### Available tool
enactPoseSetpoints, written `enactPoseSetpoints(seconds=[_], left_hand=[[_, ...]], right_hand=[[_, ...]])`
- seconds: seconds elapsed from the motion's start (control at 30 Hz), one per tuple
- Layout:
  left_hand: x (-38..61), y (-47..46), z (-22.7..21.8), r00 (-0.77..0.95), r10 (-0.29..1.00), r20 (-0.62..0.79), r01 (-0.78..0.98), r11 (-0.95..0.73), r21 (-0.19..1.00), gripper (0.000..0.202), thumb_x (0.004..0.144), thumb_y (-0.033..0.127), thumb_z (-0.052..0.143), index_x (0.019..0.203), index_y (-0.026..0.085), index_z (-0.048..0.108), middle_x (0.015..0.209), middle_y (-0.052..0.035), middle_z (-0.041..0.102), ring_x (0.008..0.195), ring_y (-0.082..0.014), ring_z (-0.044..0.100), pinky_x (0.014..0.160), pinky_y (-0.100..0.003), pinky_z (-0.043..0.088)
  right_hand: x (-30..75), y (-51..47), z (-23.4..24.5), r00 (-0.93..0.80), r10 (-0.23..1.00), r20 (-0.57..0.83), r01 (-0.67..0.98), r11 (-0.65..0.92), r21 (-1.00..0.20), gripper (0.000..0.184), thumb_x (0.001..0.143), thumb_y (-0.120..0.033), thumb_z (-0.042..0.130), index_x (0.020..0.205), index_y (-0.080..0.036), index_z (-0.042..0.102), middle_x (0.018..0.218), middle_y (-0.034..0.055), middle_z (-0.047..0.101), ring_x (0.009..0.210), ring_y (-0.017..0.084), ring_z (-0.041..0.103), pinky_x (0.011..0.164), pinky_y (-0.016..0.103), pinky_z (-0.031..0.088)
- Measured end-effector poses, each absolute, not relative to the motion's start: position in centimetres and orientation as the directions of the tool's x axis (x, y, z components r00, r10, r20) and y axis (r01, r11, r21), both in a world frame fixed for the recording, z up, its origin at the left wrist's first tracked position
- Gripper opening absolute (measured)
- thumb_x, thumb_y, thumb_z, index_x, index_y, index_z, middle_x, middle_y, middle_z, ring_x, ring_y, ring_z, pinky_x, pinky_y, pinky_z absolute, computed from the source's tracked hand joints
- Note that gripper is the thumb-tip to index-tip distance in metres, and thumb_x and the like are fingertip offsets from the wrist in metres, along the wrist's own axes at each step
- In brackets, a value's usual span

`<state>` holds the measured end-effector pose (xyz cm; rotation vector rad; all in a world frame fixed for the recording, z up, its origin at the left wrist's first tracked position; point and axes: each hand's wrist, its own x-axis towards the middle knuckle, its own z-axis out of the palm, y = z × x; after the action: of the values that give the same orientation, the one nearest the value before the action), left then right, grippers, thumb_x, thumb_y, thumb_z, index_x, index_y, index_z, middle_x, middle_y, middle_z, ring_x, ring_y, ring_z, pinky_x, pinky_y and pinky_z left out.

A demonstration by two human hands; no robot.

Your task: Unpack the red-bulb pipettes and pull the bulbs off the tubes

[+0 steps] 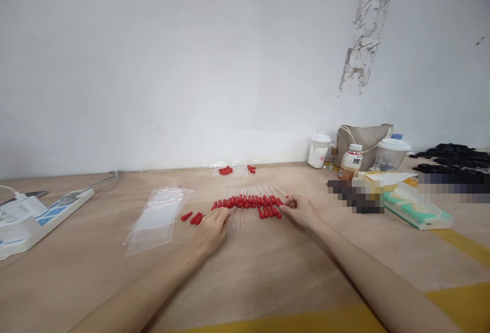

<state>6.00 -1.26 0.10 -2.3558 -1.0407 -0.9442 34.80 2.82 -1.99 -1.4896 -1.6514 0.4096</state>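
Note:
A row of droppers with red rubber bulbs [245, 200] and thin clear tubes lies across the middle of the table, tubes pointing toward the wall. My right hand [300, 211] pinches at the right end of the row, its fingertips closed on a dropper there. At the left end, my left hand [212, 228] has its fingers drawn together close to the bulbs; what they hold, if anything, is hidden. Several loose clear tubes [236, 226] lie beside that hand. Loose red bulbs [196, 218] lie to its left, and more red bulbs [270, 212] sit just below the row's right part.
Clear plastic bags [156, 218] lie at left, beyond them a white power strip [49, 220]. A bag with red bulbs [225, 170] is near the wall. At right stand a paper cup [319, 151], a bottle [350, 163], a grey bag [363, 139] and a tissue pack [417, 206].

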Motion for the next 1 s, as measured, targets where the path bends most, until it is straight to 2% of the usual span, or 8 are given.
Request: enactPoseSetpoints(seconds=[0.23,0.4,0.53,0.63,0.8,1.0], left_hand=[[7.3,-0.3,-0.8,0.531,0.512,0.675,0.764,-0.634,-0.120,0.016,0.079,0.008,0.036,0.071,0.019,0.044,0.066,-0.0003,0.054,0.064,-0.0148,0.053,0.057,-0.024,0.039],[7.7,-0.5,-0.7,0.507,0.595,0.623,0.782,-0.622,-0.042,0.012,0.077,0.009,0.040,0.074,0.019,0.046,0.069,-0.0010,0.055,0.065,-0.0151,0.053,0.058,-0.024,0.040],[7.8,-1.2,-0.5,0.524,0.622,0.582,0.733,-0.677,0.063,0.005,0.080,0.017,0.044,0.080,0.018,0.049,0.074,-0.0020,0.058,0.068,-0.0149,0.055,0.061,-0.024,0.042],[7.8,-1.4,-0.4,0.517,0.641,0.567,0.720,-0.684,0.118,0.008,0.080,0.025,0.049,0.081,0.018,0.053,0.075,-0.0026,0.059,0.069,-0.0155,0.056,0.062,-0.025,0.042],[7.8,-1.3,-0.7,0.515,0.654,0.554,0.718,-0.682,0.137,0.022,0.076,0.039,0.057,0.083,0.017,0.056,0.079,-0.0042,0.061,0.076,-0.0181,0.056,0.067,-0.029,0.043],[7.6,-1.9,-0.1,0.517,0.691,0.505,0.723,-0.669,0.175,0.033,0.073,0.049,0.056,0.082,0.017,0.058,0.078,-0.0046,0.060,0.075,-0.0187,0.055,0.066,-0.030,0.044]], right_hand=[[34.4,2.9,-2.5,0.095,0.936,0.338,0.667,0.192,-0.720,0.023,0.064,-0.040,0.057,0.063,-0.017,0.056,0.057,0.0003,0.058,0.053,0.012,0.051,0.046,0.020,0.033],[34.0,2.8,-2.4,0.094,0.944,0.316,0.677,0.172,-0.715,0.022,0.064,-0.040,0.058,0.063,-0.018,0.056,0.058,0.0000,0.059,0.053,0.011,0.052,0.046,0.020,0.033],[34.0,2.6,-2.3,0.100,0.950,0.294,0.690,0.147,-0.709,0.024,0.066,-0.042,0.056,0.062,-0.018,0.056,0.058,0.0002,0.060,0.053,0.012,0.053,0.046,0.020,0.033],[34.1,2.6,-2.2,0.122,0.953,0.277,0.699,0.116,-0.706,0.024,0.066,-0.042,0.056,0.063,-0.018,0.056,0.059,0.0006,0.061,0.054,0.012,0.054,0.046,0.020,0.033],[34.7,2.8,-1.6,0.188,0.942,0.279,0.716,0.063,-0.696,0.023,0.065,-0.041,0.057,0.069,-0.018,0.058,0.064,0.0018,0.064,0.058,0.013,0.057,0.049,0.021,0.035],[36.6,3.6,-1.7,0.314,0.899,0.305,0.745,-0.034,-0.667,0.027,0.070,-0.045,0.050,0.072,-0.020,0.060,0.071,0.0030,0.065,0.064,0.015,0.058,0.050,0.022,0.035]])
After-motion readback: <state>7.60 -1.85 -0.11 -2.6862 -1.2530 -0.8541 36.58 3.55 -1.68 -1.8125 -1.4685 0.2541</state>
